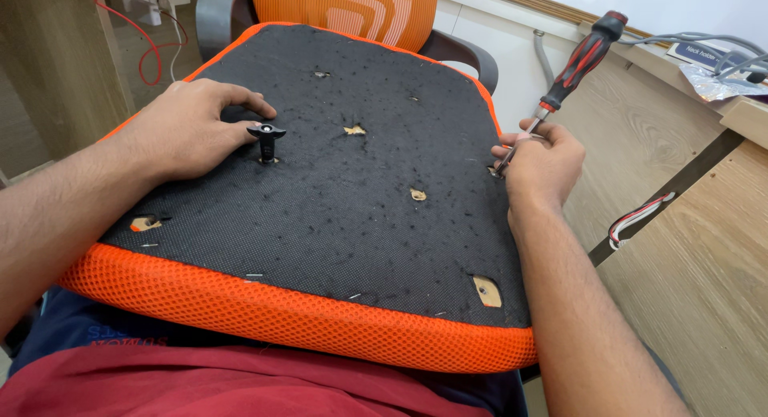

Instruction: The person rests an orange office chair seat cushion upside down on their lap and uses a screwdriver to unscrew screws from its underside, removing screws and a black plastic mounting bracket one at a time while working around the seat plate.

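An upturned chair seat with black fabric underside and orange mesh edge rests on my lap. A black bolt stands upright in a hole near its left side. My left hand lies on the seat with thumb and forefinger at the bolt's head. My right hand grips the metal shaft of a red-and-black screwdriver, its tip set at a hole on the seat's right edge.
An orange mesh chair back stands behind the seat. A wooden desk runs along the right, with red-white-black wires in its gap and grey cables at the far corner. Red cable hangs at left.
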